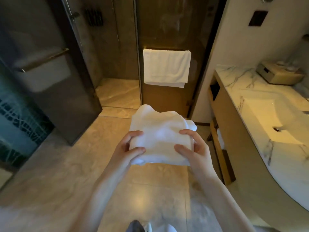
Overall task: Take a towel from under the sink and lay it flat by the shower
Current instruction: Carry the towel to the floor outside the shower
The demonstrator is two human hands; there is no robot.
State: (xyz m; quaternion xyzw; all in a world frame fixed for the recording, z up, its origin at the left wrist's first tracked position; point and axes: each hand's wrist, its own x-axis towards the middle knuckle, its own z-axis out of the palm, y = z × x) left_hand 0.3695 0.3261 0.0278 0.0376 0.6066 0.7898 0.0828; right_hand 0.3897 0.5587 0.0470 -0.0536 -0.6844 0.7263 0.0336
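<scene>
Fingers (133,150): curled around the near edge of a folded white towel (158,131), thumbs on top, the rest hidden beneath; both hands closed on it, no slack visible.
Left hand (128,148): grips the towel's near left corner.
Right hand (194,148): grips the near right corner.
Towel, position: held in the air in front of the body, above the floor (83,156), still folded, far edge rumpled.
Sink (270,118): to the right, set in a marble counter; open shelving (220,148) below it.
Shower (117,64): ahead and left, behind glass; its threshold lies beyond the towel.
Second towel (166,67): hangs on a rail on the door ahead, not part of the job.
Progress: fetching appears done, towel in hand and clear of the shelving. Remaining, by judgement: carry towards the shower entrance, unfold, lay flat on the floor.
</scene>
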